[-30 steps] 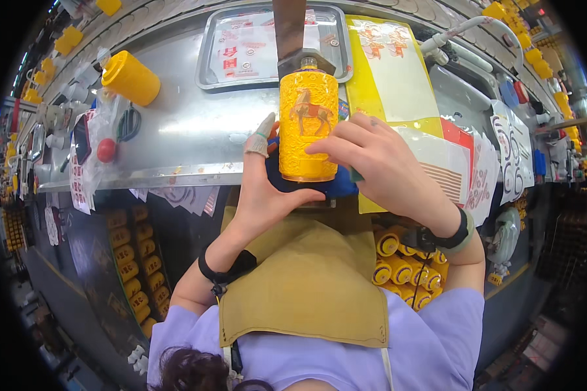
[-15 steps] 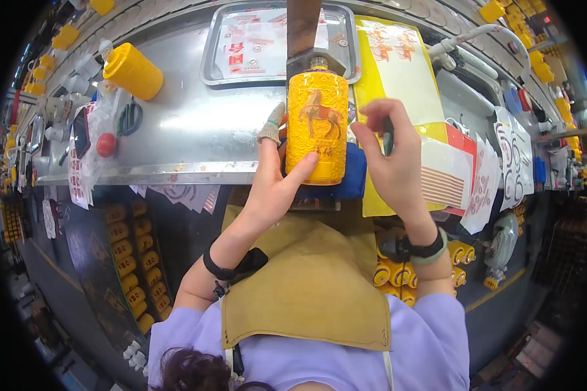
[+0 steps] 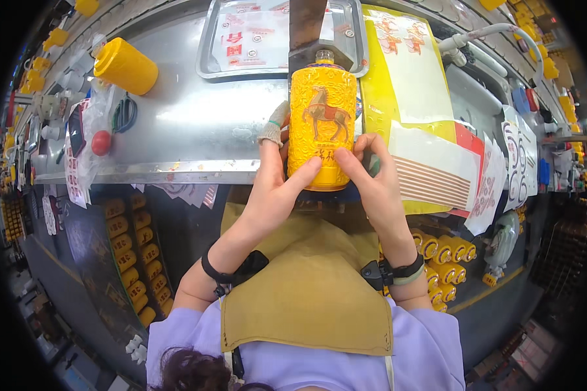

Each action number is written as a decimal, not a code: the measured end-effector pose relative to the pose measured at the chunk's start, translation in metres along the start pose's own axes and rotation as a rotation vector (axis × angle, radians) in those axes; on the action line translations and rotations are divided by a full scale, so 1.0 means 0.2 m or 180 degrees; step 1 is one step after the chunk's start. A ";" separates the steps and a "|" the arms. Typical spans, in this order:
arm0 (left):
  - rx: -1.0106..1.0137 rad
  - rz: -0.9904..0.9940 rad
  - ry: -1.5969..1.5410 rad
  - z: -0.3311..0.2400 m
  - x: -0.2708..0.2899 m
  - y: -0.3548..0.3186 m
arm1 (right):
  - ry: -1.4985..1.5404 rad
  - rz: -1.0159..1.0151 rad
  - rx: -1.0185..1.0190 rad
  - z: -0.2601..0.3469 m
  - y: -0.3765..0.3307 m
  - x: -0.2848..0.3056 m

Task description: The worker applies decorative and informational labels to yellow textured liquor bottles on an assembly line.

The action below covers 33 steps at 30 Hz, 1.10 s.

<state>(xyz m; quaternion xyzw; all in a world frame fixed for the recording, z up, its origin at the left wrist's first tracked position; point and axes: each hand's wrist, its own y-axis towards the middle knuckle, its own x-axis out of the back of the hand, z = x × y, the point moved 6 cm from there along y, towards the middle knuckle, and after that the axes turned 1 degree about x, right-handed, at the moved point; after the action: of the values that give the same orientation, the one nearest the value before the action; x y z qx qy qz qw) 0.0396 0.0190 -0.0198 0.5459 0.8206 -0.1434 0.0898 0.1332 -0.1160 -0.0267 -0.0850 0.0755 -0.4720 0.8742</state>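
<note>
A yellow embossed bottle (image 3: 323, 111) with a brown horse picture and dark lettering on its front stands upright before me at the bench edge. My left hand (image 3: 277, 186) is closed on its lower left side, thumb on the front and a knitted cover on one finger. My right hand (image 3: 377, 186) grips the lower right side, its thumb pressed on the front beside the lettering. The fingertips behind the bottle are hidden. To the right lie a white sheet with horse stickers (image 3: 400, 36) and a white sheet with brown strips (image 3: 434, 173).
A metal tray (image 3: 207, 62) with printed sheets lies at the back. Another yellow bottle (image 3: 127, 67), scissors (image 3: 124, 115) and a red ball (image 3: 102, 143) are at left. A pale pipe (image 3: 489, 31) rises at right. Several yellow bottles (image 3: 447, 260) stand below the bench.
My right hand has come down and left from beside the bottle, and its thumb now presses the bottle's lower front. My left hand keeps its hold.
</note>
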 end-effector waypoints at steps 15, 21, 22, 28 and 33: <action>0.0129 -0.0343 -0.0212 0.01 0.01 0.03 | 0.0228 0.0054 -0.0015 -0.02 -0.02 0.01; 0.0154 -0.0165 -0.0536 0.06 0.06 0.01 | 0.0216 0.0090 -0.0160 -0.02 -0.04 0.01; 0.0105 -0.0125 -0.0433 0.05 0.06 0.01 | 0.0192 0.0099 -0.0105 -0.02 -0.04 0.01; 0.0103 -0.0082 -0.0468 0.03 0.04 0.01 | 0.0161 0.0102 -0.0053 -0.03 -0.03 0.01; 0.0054 -0.0070 -0.0388 0.03 0.03 0.02 | 0.0230 0.0082 -0.0128 -0.02 -0.04 0.01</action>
<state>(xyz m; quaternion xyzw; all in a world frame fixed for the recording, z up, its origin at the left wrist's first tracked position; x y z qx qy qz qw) 0.0401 0.0236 -0.0278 0.5279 0.8183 -0.1842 0.1334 0.1270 -0.1218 -0.0299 -0.0845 0.1176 -0.4619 0.8750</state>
